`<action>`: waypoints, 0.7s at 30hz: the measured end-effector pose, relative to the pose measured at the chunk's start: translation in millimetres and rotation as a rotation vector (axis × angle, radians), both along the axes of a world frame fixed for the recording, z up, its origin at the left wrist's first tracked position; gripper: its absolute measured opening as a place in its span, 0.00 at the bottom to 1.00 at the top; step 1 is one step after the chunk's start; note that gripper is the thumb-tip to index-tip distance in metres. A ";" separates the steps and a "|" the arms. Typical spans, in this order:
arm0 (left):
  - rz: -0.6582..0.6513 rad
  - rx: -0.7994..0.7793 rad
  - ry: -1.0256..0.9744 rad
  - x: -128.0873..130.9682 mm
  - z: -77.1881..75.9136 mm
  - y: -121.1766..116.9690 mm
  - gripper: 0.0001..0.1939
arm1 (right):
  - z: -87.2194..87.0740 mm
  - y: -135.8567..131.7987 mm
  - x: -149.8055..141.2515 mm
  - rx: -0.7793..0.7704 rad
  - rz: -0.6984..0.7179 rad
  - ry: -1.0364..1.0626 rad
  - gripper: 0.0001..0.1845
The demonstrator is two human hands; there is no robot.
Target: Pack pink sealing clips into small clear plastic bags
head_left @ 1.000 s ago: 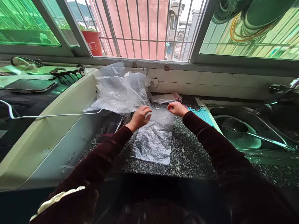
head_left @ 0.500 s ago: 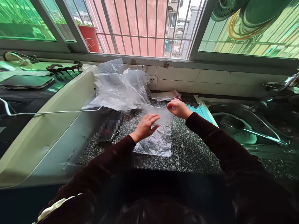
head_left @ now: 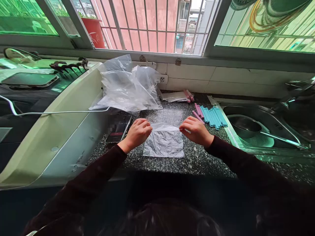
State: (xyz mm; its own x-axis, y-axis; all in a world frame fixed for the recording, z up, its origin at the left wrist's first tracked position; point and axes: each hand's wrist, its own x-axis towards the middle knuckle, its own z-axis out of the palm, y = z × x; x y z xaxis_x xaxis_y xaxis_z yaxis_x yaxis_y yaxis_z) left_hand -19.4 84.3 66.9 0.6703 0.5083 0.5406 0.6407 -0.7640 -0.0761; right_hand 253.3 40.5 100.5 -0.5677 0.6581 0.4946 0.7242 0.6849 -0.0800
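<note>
Left hand point(head_left: 136, 131) is rejoining right hand point(head_left: 196, 131) atop the bag point(head_left: 164, 145), fingers point(head_left: 149, 129) apparently pinching both corners, steadying it.

Bag point(head_left: 164, 145) — crinkled, glossy plastic; countertop point(head_left: 199, 160) — smooth, stone-like; pan handle point(head_left: 283, 139) shiny metal.

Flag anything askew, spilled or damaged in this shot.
No spill or breakage stands out. Slightly untidy: loose plastic bags sit in a crumpled heap by the wall, with a white cable stretched towards them over the pale rim at left. The bag between the hands is creased. The blocky patch on the phone may be image masking.
</note>
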 end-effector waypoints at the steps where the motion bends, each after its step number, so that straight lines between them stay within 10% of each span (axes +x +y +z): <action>1: -0.010 -0.001 0.005 -2.5 -2.5 -6.2 0.11 | -4.7 -6.3 -1.6 0.004 -0.004 -0.005 0.12; 12: -0.126 -0.022 0.107 -15.5 -37.2 -49.2 0.09 | -60.8 -48.1 -5.5 0.010 0.019 -0.136 0.12; 21: -0.144 -0.213 0.080 -20.0 -48.0 -55.5 0.08 | -75.0 -54.9 -5.8 -0.056 0.067 -0.157 0.10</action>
State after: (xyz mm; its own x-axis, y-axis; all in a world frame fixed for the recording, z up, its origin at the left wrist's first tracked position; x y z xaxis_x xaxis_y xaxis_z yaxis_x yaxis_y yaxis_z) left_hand -39.4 28.9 19.0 0.7806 0.5008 0.3741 0.5223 -0.8513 0.0498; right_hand 247.5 -14.5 25.5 -0.6786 0.6404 0.3598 0.6839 0.7295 -0.0088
